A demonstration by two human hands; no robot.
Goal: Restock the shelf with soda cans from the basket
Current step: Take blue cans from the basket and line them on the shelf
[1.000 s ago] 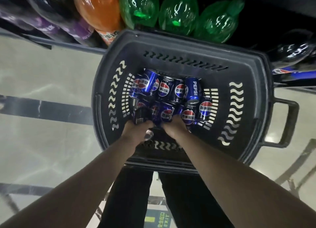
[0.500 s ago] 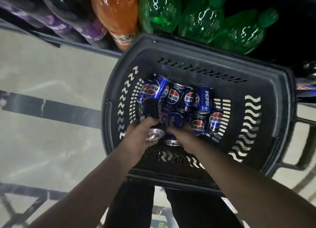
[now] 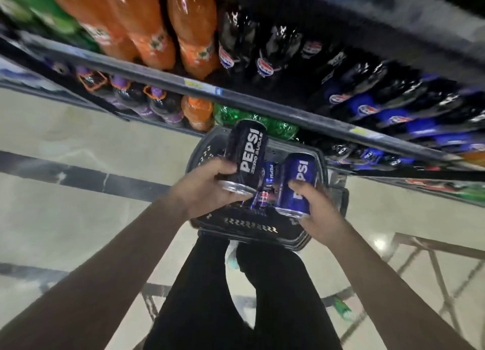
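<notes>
**Inspector:** Your left hand (image 3: 207,189) is curled round a black can (image 3: 245,156), fingers wrapped on its lower half near the base, the can tilted with its top pointing toward the shelf (image 3: 262,102).

**Operator:** And the other one?

**Inspector:** Your right hand (image 3: 319,211) grips a blue can (image 3: 296,184) the same way, thumb across the lettering, fingers closed behind it. The two cans are side by side, apart, both above the basket (image 3: 249,227).

**Operator:** What is in the basket?

**Inspector:** More blue cans (image 3: 267,181) show in the gap between your hands; the count I cannot tell. The basket stands on the floor (image 3: 78,218) against the lowest shelf, in front of your legs (image 3: 236,297).

**Operator:** The shelf itself?

**Inspector:** It carries orange bottles (image 3: 189,39) and dark bottles (image 3: 265,53), blurred.
</notes>
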